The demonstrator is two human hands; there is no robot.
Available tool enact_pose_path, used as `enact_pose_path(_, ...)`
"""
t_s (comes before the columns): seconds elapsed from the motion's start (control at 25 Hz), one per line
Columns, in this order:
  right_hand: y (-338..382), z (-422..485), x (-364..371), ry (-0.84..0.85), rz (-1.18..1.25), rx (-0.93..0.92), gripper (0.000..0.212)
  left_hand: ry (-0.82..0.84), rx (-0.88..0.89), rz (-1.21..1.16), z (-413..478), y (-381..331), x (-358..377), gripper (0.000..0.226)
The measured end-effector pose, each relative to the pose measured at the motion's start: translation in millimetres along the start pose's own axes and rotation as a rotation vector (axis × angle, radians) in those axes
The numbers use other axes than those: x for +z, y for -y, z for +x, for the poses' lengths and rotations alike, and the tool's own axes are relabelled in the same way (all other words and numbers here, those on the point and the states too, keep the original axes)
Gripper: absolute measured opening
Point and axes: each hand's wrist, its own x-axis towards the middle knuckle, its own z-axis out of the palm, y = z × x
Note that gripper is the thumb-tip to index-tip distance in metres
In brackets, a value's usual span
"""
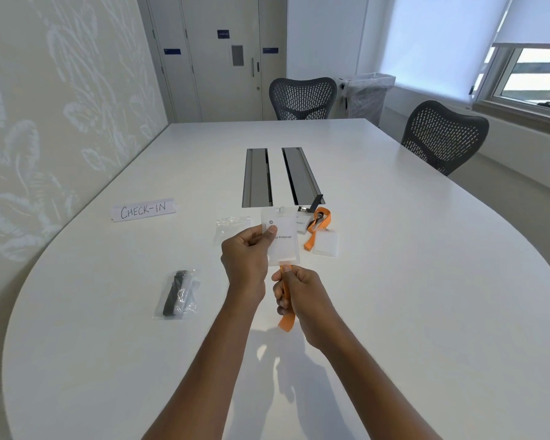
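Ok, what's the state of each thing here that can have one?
badge holder: name card inside, pinched upright by left hand.
orange lanyard: gripped by right hand, end hanging loose.
second orange lanyard: bunched on the table.
empty badge holder: flat on the table.
black lanyard: inside its plastic bag.
door: closed.

The name on the badge holder [285, 249] is partly covered by the thumb of the left hand [246, 258] (only "se Pinkman" is seen). The middle of the orange lanyard [287, 323] is hidden inside the right hand [302, 296].
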Motion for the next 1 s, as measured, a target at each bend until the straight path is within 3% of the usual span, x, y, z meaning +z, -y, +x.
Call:
enact_pose_path(0.36,-17,3,-3,0.018,-0.081,0.072,0.039,-0.042,-0.049,0.039,-5,14,-4,0.025)
enact_pose_path(0.48,-21,4,-6,-0.004,-0.127,0.047,0.034,-0.048,0.041,0.132,-9,16,-6,0.022)
enact_pose_path(0.6,-24,7,-9,-0.133,-0.635,-0.147,0.012,-0.059,0.231,0.308,-12,18,-8,0.012)
enact_pose_path(0.72,-23,12,-11,-0.181,-1.074,-0.322,0.03,-0.083,0.372,0.443,-12,26,-12,0.013)
enact_pose_path(0.84,-15,22,-18,-0.162,-1.267,-0.525,0.01,-0.057,0.407,0.501,-13,36,-21,0.016)
enact_pose_path(1.0,2,34,-32,-0.131,-1.291,-0.659,0.014,0.06,0.394,0.514,-16,48,-32,0.021)
